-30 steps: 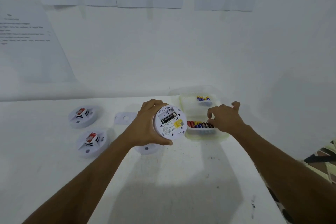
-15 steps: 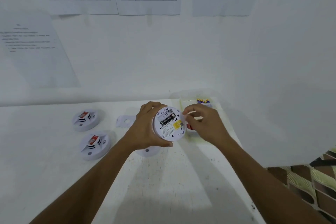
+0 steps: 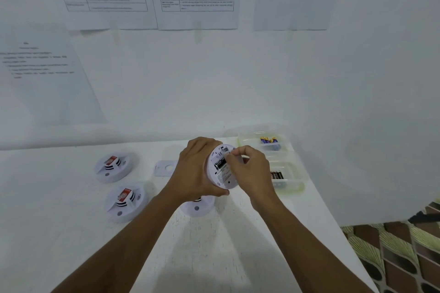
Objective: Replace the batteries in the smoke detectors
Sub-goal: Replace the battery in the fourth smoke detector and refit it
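**Detector held open for battery fitting**

On the white table (image 3: 238, 257) the clear battery tray (image 3: 294, 175) sits far right, within reach. Just left of it the left hand (image 3: 194, 169) grips the smoke detector (image 3: 222, 179) by its rim, back turned up to expose the compartment (image 3: 222, 150). The right hand (image 3: 250, 171) pinches beside a seated battery (image 3: 220, 163); what it holds I cannot tell.

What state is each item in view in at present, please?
Held detector, back toward camera, compartment open, one battery in.
Left hand, gripping it.
Right hand, fingertips at compartment.
Far detector, resting face up.
Near detector, resting face up.
Mounting plate, lying flat.
Battery box, uncovered.
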